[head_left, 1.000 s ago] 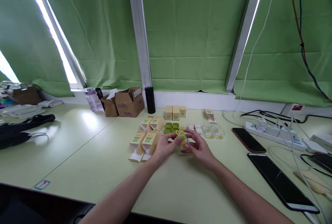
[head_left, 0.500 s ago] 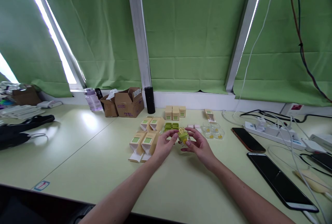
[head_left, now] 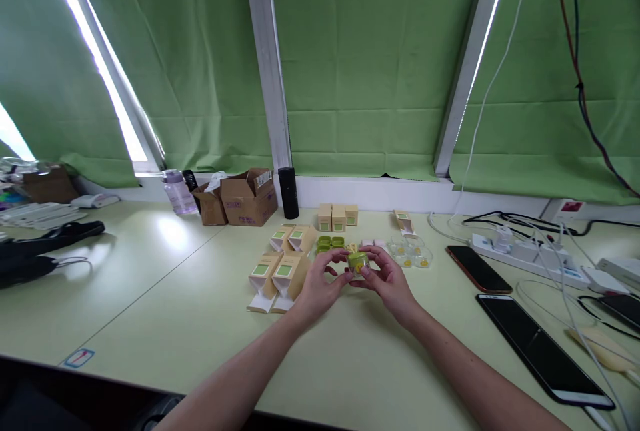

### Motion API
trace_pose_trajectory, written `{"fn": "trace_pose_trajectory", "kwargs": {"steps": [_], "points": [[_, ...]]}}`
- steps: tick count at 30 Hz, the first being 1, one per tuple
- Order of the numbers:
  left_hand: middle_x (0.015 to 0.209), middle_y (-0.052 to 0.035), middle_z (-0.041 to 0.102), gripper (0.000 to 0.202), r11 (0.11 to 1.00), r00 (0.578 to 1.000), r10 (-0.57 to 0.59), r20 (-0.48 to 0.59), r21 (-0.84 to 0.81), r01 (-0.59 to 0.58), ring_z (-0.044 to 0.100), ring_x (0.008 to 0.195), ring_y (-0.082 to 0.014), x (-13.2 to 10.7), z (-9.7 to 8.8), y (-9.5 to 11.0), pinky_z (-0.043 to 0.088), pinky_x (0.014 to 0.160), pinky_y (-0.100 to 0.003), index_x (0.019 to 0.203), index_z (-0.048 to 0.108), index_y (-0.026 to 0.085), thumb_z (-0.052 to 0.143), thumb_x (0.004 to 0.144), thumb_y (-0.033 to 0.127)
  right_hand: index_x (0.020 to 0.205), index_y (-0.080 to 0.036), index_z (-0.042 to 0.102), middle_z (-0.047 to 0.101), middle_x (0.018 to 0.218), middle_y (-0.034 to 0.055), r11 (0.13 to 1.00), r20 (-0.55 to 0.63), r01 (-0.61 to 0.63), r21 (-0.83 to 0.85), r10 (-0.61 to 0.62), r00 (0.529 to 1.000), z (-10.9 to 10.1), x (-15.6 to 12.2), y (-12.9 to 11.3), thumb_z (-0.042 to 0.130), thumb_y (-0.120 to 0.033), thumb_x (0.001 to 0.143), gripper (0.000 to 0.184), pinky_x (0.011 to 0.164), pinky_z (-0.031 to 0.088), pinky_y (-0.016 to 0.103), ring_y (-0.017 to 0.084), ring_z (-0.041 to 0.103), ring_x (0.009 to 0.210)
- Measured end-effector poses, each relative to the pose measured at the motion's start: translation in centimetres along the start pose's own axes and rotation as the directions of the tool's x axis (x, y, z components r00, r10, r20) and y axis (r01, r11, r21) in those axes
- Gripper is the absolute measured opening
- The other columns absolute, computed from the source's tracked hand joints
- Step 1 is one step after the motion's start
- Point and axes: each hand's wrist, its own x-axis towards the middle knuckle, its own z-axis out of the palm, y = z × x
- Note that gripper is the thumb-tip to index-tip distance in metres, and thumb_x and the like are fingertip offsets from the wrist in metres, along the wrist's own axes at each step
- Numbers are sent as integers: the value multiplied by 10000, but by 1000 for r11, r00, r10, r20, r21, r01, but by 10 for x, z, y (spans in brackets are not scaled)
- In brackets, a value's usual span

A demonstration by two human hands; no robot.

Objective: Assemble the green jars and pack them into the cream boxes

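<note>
Between my two hands is a small clear jar with a green lid (head_left: 358,263) and something yellow inside. My left hand (head_left: 324,284) pinches it from the left, and my right hand (head_left: 390,283) grips its right side. Just beyond my left hand stand several green square lids or cups (head_left: 331,242). To the right of the hands lie clear plastic cups (head_left: 410,252) with yellow spots at the bottom. Small pale pink pieces (head_left: 373,243) lie behind my right hand. Kraft paper boxes (head_left: 287,270) with green labels and open flaps stand left of my left hand.
Several closed kraft boxes (head_left: 339,218) stand near the wall, with one open box (head_left: 403,222) farther right. Brown cartons (head_left: 249,198), a black cylinder (head_left: 289,192) and a purple bottle (head_left: 179,192) are at back left. Phones (head_left: 543,348) and a power strip (head_left: 530,259) with cables occupy the right.
The jar has been turned more upright between my fingers, with its green lid on top. My left hand has shifted slightly to the right.
</note>
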Motion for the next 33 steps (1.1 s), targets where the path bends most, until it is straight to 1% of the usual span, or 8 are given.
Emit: {"fn": "trace_pose_trajectory", "kwargs": {"steps": [5, 10, 15, 19, 22, 26, 29, 33], "points": [[1235, -105, 732, 350, 999, 999, 33, -20, 16, -32, 685, 1089, -247, 0, 0, 1, 553, 855, -365, 1186, 715, 241, 776, 842, 267, 1209, -308, 652, 694, 1233, 46, 998, 11, -36, 52, 36, 999, 0, 0, -1, 849, -491, 830, 464, 898, 662, 511, 242, 762, 970], [1242, -117, 718, 376, 995, 995, 93, -22, -43, -94, 699, 1113, -249, -1, -1, 6, 564, 876, -376, 1258, 668, 235, 725, 887, 259, 1351, -304, 567, 776, 1088, 58, 955, 36, -135, 263, 130, 991, -2, 1, -1, 787, -502, 893, 545, 929, 629, 534, 279, 801, 940], [1188, -120, 726, 272, 992, 995, 94, -36, -81, -97, 732, 1064, -234, -1, -1, 7, 560, 893, -378, 1207, 650, 207, 659, 942, 268, 1291, -278, 547, 801, 1085, 86, 901, 24, -179, 394, 184, 983, -10, 4, 3, 723, -423, 933, 424, 875, 638, 485, 279, 821, 874], [1131, -107, 737, 189, 996, 996, 76, -50, -51, -78, 734, 1015, -220, 0, -1, 6, 563, 862, -360, 1113, 660, 197, 652, 941, 274, 1211, -268, 550, 811, 1023, 84, 891, 5, -170, 421, 185, 983, -15, 6, 5, 648, -347, 964, 278, 821, 648, 451, 264, 821, 830], [1100, -100, 742, 175, 997, 997, 56, -48, -42, -58, 734, 1003, -219, 0, -1, 6, 565, 848, -353, 1090, 661, 198, 647, 942, 289, 1181, -257, 563, 810, 1009, 90, 889, 2, -154, 430, 170, 985, -17, 6, 4, 646, -349, 962, 252, 795, 650, 432, 260, 817, 820], [1114, -105, 744, 200, 998, 999, 19, -37, -58, -21, 735, 1023, -233, 1, -1, 6, 566, 843, -353, 1083, 668, 200, 654, 948, 346, 1231, -279, 577, 805, 1009, 77, 889, 0, -133, 439, 148, 989, -14, 5, 3, 699, -414, 944, 340, 794, 642, 454, 262, 807, 818], [1138, -115, 746, 278, 995, 1000, -20, -8, -95, 19, 732, 1066, -252, 2, -3, 5, 570, 868, -365, 1115, 674, 202, 671, 943, 420, 1262, -294, 598, 796, 1002, 52, 902, -2, -121, 414, 134, 991, -12, 3, 2, 770, -414, 898, 420, 820, 628, 473, 258, 792, 830], [1212, -142, 733, 410, 995, 998, -38, 52, -89, 42, 724, 1119, -275, 3, -4, 4, 567, 914, -404, 1235, 656, 200, 701, 926, 466, 1287, -300, 618, 758, 1064, 34, 941, -47, -89, 326, 110, 993, -9, 0, -1, 859, -366, 817, 532, 765, 625, 415, 234, 746, 880]]}}
